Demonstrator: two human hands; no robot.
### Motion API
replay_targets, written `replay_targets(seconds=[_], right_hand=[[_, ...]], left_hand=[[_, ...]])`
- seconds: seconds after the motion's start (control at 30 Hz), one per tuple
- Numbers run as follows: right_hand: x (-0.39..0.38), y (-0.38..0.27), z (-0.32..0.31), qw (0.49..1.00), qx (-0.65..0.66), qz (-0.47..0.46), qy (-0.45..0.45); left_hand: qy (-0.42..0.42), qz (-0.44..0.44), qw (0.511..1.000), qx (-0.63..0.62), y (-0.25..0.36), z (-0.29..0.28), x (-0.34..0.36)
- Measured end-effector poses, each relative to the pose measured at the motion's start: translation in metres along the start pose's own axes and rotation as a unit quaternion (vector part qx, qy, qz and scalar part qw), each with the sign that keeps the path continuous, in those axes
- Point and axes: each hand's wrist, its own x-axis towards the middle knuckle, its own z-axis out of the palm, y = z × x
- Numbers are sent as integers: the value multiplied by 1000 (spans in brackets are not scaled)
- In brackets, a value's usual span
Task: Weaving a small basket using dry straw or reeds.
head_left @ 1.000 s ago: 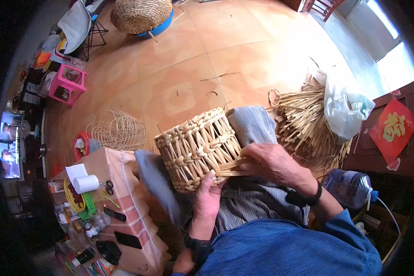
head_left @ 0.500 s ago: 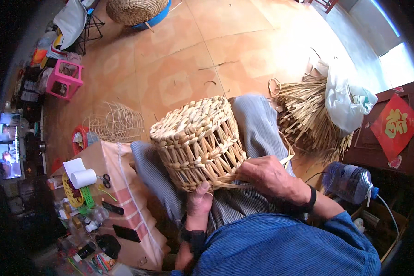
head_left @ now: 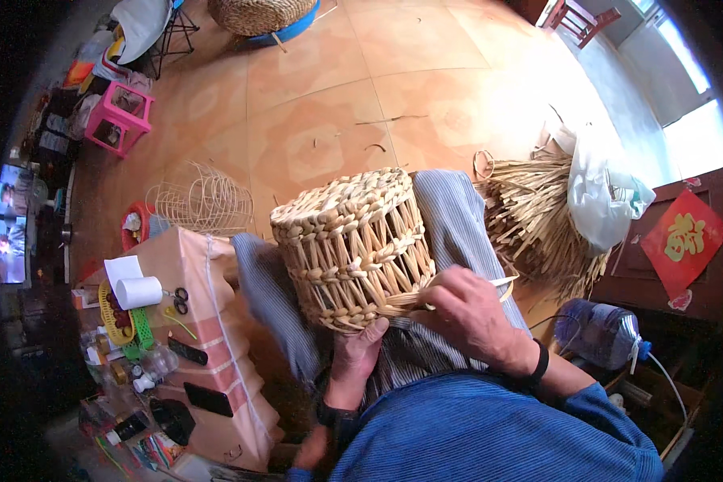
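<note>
A round woven straw basket (head_left: pixel 353 245) with open lattice sides rests tilted on my lap, its plaited end up. My left hand (head_left: pixel 357 349) grips its lower rim from below, thumb on the edge, other fingers mostly hidden. My right hand (head_left: pixel 470 317) is closed on a flat straw strand (head_left: pixel 402 307) at the basket's lower right; a loose loop of it sticks out beyond the fingers. My striped trousers (head_left: pixel 450 209) lie under the work.
A cloth-covered table (head_left: pixel 197 281) holds paper rolls, scissors (head_left: pixel 178 299), phones and bottles. A wire frame (head_left: pixel 201 201), pink stool (head_left: pixel 119 119), straw bundle (head_left: pixel 538 209), water jug (head_left: pixel 598 333) and coiled basket (head_left: pixel 257 16) on a blue basin surround me.
The basket has tipped to show more of its plaited end. My right hand has shifted lower along the strand at the right, and a loose loop now sticks out beside it.
</note>
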Motion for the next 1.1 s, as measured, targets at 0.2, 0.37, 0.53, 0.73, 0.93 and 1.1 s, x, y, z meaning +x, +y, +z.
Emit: replay_targets(seconds=[0.2, 0.37, 0.53, 0.73, 0.93, 1.1], right_hand=[[6, -18, 8, 984, 129, 102, -70], [17, -29, 7, 996, 64, 16, -51], [27, -12, -8, 996, -27, -8, -90], [43, -2, 5, 1000, -21, 21, -3], [31, -2, 23, 990, -131, 43, 1], [20, 15, 58, 993, -69, 62, 79]], left_hand=[[11, -11, 999, 31, -6, -12, 0], [0, 11, 1000, 15, -3, -10, 3], [-10, 34, 999, 40, -4, -8, 7], [9, -4, 1000, 8, -31, -32, 17], [-23, 85, 960, 266, -35, -33, 20], [-13, 104, 980, 170, -27, -19, 22]])
